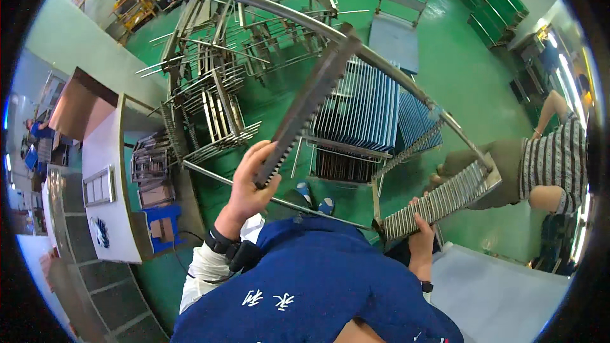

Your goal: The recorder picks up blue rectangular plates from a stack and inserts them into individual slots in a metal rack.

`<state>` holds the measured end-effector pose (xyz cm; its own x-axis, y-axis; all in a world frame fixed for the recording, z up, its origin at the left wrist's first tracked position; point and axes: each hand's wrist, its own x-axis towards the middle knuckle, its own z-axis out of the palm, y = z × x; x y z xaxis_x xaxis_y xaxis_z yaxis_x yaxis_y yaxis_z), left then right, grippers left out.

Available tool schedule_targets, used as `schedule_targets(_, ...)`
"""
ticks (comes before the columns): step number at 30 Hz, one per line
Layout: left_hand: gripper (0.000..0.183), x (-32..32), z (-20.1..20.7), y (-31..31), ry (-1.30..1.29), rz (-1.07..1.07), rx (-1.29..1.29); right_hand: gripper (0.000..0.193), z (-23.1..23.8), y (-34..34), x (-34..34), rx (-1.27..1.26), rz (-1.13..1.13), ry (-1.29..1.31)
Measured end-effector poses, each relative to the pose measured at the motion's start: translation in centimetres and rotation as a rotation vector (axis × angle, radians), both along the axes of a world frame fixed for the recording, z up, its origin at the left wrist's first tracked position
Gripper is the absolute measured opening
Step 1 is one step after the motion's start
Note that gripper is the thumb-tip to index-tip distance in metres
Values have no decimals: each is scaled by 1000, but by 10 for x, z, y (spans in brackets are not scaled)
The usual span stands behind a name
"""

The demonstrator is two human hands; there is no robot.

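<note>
Both my hands hold a large metal slotted rack frame (438, 203), tilted in front of my body. Its round tubes join two toothed side bars. My left hand (246, 183) grips the lower end of the dark toothed bar (311, 98), thumb on one side and fingers on the other. Around the lighter bar with close slots, near its lower end, my right hand (420, 246) is closed, its palm partly hidden. Below and beyond the frame, a floor rack holds upright blue-edged panels (359, 111) in rows.
Several empty metal racks (213, 82) stand jumbled at the left. A platform trolley (393, 41) is beyond the panels. Close on the right is a person in a striped top (551, 165). A white-topped table (108, 216) is at left, a pale surface (502, 289) at lower right.
</note>
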<state>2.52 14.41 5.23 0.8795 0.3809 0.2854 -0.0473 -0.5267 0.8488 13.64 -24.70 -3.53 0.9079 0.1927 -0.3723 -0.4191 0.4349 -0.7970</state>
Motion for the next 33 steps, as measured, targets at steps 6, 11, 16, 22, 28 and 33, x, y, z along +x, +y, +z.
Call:
schedule_targets(6,52,-44,2,7,22,227,-76,63,28,36,39,-74,128,-207)
schedule_targets(11,56,-72,18,20,-46,322,-313,63,29,73,58,-50,231,-243)
schedule_targets(16,54,-88,29,55,-70,396,-344,65,34,124,63,25,264,-219)
schedule_targets(22,53,-98,7,138,-96,440,-316,62,52,210,64,-25,228,-222)
schedule_targets(28,51,-110,-47,272,-17,535,-405,56,30,352,78,-192,363,-185)
schedule_targets(33,48,-148,-112,378,111,681,-519,44,-16,499,75,-324,570,26)
